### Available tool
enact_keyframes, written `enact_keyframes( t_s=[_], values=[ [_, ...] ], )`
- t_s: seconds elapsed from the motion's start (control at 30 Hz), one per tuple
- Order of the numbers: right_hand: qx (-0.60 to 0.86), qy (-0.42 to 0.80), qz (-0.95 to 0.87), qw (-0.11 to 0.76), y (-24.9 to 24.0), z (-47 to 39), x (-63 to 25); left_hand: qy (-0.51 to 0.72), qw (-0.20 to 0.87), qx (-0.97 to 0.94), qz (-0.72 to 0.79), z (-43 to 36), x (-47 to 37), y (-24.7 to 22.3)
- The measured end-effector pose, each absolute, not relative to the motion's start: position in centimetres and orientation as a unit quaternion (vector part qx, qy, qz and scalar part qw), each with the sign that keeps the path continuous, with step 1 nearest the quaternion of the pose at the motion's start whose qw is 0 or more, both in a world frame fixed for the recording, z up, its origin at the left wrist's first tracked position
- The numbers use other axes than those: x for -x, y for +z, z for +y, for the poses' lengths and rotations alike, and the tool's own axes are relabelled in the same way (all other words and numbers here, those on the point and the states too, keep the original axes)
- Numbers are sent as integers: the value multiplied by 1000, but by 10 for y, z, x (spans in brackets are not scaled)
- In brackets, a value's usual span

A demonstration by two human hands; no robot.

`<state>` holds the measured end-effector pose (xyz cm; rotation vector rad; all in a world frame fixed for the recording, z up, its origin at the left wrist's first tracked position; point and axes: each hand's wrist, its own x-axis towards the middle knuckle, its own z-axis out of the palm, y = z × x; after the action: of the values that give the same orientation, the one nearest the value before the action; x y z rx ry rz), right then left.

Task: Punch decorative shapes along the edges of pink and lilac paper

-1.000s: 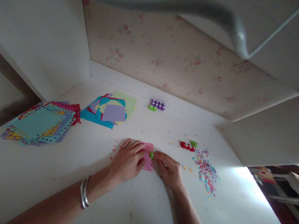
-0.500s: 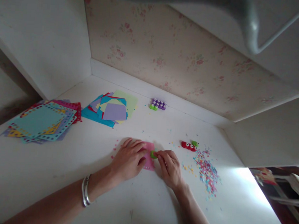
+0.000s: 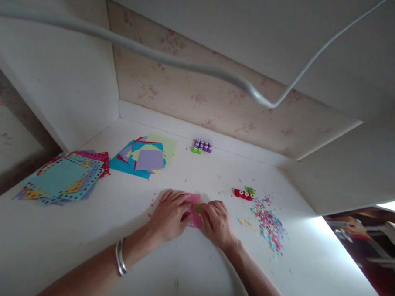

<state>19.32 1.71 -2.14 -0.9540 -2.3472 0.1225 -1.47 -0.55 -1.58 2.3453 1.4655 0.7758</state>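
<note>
My left hand (image 3: 168,217) lies over a small pink sheet of paper (image 3: 194,199), its fingers stretched out and holding it down on the white tabletop. A row of small holes shows along the sheet's near edge. At the sheet's right side, my right hand (image 3: 218,224) pinches a small bright green piece (image 3: 198,208) between thumb and fingers. That piece overlaps the paper; most of it is hidden by the fingers, so its kind cannot be made out. Pink paper bits are scattered just left of my left hand.
Left stands a pile of hole-edged coloured sheets (image 3: 60,172); behind is a stack of plain coloured paper (image 3: 151,160). Purple eyed pieces (image 3: 208,147) with green ones sit near the wall. Red eyed pieces (image 3: 244,195) lie right, beside paper confetti (image 3: 271,227). A white cable (image 3: 194,66) crosses overhead.
The view has shifted, and the white cable now crosses lower in it. My right hand stays pinched on the green piece, with less of it showing. My left hand remains on the pink paper.
</note>
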Motion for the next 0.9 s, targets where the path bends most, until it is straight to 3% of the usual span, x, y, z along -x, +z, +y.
enact_keyframes(
  t_s=[0.23, 0.63, 0.77, 0.9],
  values=[
    [450, 99, -799, 386, -36, 15, -203, 272, 129, -812, 501, -5, 15, -17],
    [501, 127, -802, 301, -13, 1, -242, 280, 137, -810, 496, -3, 16, -17],
    [530, 219, -748, 335, -3, 14, -257, 277, 138, -811, 497, -1, 16, -21],
    [585, 173, -693, 383, 18, 58, -309, 274, 133, -813, 496, -1, 17, -27]
  ],
)
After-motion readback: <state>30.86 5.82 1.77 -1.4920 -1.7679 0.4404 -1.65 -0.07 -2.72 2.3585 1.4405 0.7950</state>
